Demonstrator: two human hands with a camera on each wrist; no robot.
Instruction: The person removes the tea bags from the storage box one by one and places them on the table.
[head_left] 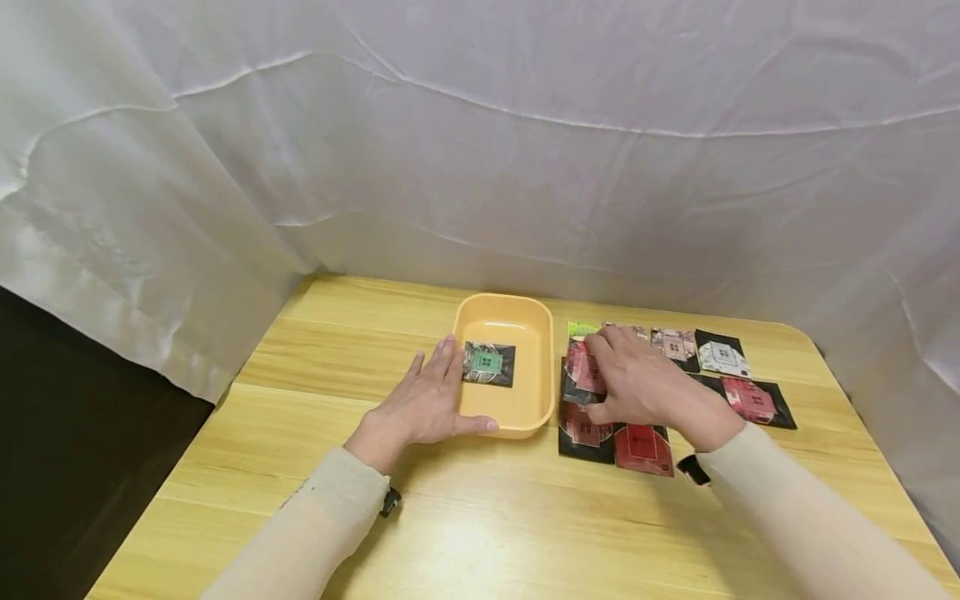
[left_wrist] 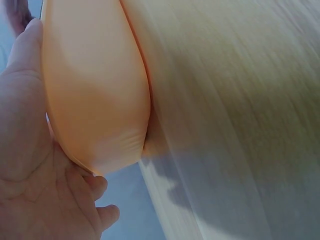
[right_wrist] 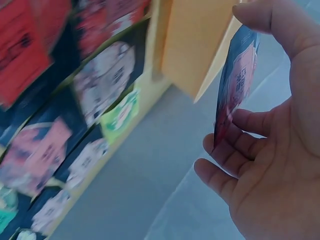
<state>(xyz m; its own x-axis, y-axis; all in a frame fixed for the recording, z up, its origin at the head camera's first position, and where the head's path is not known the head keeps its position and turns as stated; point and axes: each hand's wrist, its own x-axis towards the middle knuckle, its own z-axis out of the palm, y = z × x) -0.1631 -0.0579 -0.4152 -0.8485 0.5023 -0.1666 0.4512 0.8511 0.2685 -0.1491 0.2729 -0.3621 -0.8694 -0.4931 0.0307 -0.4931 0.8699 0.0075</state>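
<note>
My left hand (head_left: 423, 404) rests on the left rim of a yellow-orange plastic tray (head_left: 528, 404), fingers straight and thumb stretched along the near end. Inside the tray lies one black packet with a green label (head_left: 486, 360). To the right of the tray, my right hand (head_left: 645, 379) pinches a flat black packet with a pink label (right_wrist: 242, 75) between thumb and fingers. The right wrist view has this packet edge-on, raised above other packets on the table. Part of the spread of packets is hidden under the right hand in the head view.
Several packets lie on the wooden table (head_left: 480, 517), including a red-labelled one (head_left: 643, 446), a white-labelled one (head_left: 722, 354) and a pink-labelled one (head_left: 752, 400). A yellow-green packet (right_wrist: 121, 114) shows among them. A pale curtain (head_left: 525, 167) hangs behind the table's far edge.
</note>
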